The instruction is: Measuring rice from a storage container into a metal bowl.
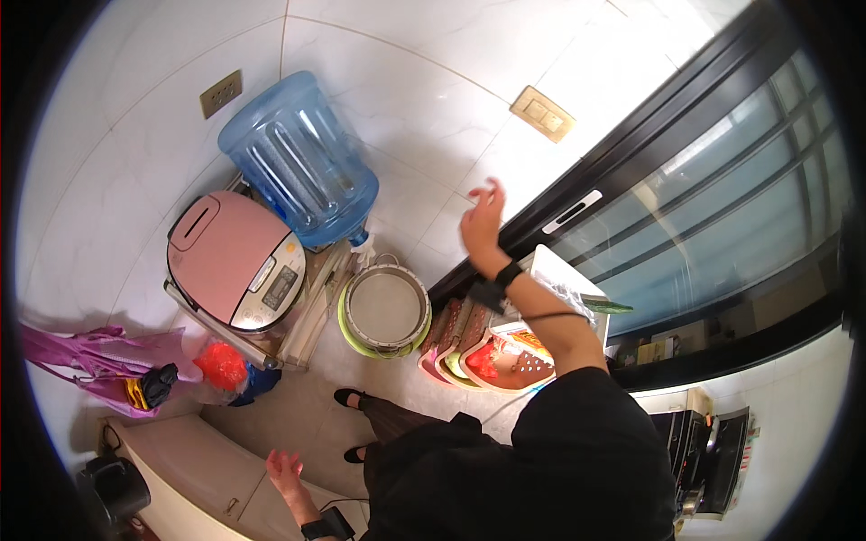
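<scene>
My right hand (483, 222) is raised in front of the tiled wall, beside the black frame of a sliding glass door (582, 203); its fingers are bent and nothing shows in it. Down at the lower left, my left hand (285, 471) hangs over the pale cabinet (203, 466), fingers loosely curled and apart, holding nothing. Each wrist wears a black band with a small device and cable. Between the hands, a round steel pot or strainer (385, 306) sits in a green basin (346, 338). Below my right forearm is a tiered plastic basket (517, 372) with bags and produce.
A pink rice cooker (226, 257) and a blue water bottle (304, 162) stand on a rack at left. A cucumber (607, 306) lies on the white top tray (551, 267). Purple bags (101, 358) hang at far left, near a black kettle-like appliance (118, 490).
</scene>
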A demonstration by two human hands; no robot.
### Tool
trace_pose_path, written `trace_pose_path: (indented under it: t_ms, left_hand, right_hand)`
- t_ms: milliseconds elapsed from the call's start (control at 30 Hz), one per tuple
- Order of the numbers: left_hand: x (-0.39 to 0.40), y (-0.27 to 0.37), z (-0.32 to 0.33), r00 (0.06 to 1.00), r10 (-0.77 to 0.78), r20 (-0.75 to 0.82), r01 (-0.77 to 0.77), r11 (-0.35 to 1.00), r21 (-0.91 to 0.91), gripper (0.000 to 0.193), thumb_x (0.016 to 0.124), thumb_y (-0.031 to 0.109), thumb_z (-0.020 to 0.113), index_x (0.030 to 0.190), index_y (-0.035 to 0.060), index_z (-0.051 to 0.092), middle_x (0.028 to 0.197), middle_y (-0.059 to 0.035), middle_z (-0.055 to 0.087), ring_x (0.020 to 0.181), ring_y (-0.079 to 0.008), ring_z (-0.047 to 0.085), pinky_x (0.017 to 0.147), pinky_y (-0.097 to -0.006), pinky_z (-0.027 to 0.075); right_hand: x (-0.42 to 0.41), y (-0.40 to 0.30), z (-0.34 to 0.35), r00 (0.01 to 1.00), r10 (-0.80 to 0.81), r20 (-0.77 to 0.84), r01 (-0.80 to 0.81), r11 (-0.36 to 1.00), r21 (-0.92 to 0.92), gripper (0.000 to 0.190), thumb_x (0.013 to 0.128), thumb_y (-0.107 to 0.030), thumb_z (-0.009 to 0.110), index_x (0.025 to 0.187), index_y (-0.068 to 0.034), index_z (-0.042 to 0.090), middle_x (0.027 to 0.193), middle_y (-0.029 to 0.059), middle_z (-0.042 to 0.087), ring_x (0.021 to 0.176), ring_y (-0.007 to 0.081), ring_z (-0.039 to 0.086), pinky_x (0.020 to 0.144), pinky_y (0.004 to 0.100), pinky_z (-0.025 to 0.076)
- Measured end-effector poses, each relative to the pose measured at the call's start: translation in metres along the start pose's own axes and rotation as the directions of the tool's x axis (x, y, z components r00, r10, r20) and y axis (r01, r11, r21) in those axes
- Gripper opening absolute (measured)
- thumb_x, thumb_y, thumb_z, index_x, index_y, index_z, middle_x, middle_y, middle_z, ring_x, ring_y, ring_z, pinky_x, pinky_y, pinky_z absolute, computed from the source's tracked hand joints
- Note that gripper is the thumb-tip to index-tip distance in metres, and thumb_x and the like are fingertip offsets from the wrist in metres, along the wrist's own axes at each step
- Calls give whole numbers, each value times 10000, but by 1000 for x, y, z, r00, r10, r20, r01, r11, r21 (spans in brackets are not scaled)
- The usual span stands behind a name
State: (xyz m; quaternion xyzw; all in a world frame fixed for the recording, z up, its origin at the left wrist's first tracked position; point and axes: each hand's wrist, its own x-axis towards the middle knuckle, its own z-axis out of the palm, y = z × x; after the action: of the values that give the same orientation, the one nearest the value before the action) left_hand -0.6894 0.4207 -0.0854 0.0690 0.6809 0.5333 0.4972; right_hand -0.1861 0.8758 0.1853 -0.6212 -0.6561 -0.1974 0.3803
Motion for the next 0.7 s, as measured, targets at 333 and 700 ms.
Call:
trace_pose_path:
  t_ms: [333, 700]
  left_hand:
    - [17, 19, 15, 999, -35, -12, 35, 999, 36, 454, 1041, 124, 615, 1470, 81, 475, 1242, -96, 621, 898, -223, 727, 655, -329, 576]
    - [1, -40, 15, 999, 36, -25, -40, 988, -146, 454, 993, 70, 626, 1434, 134, 539, 1201, -70, 605, 982, -207, 665, 798, -339, 599]
  right_hand:
    - [141, 73, -51, 975, 215, -56, -222, 952, -213, 214, 791, 88, 598, 959, -30, 540, 1241, 167, 502, 1167, 394, 547, 947, 467, 508]
    - [55, 114, 18, 993, -96, 76, 76, 969, 234, 306, 790, 92, 494, 1078, 4, 552, 1039, 135, 520, 959, 309, 532, 903, 418, 473]
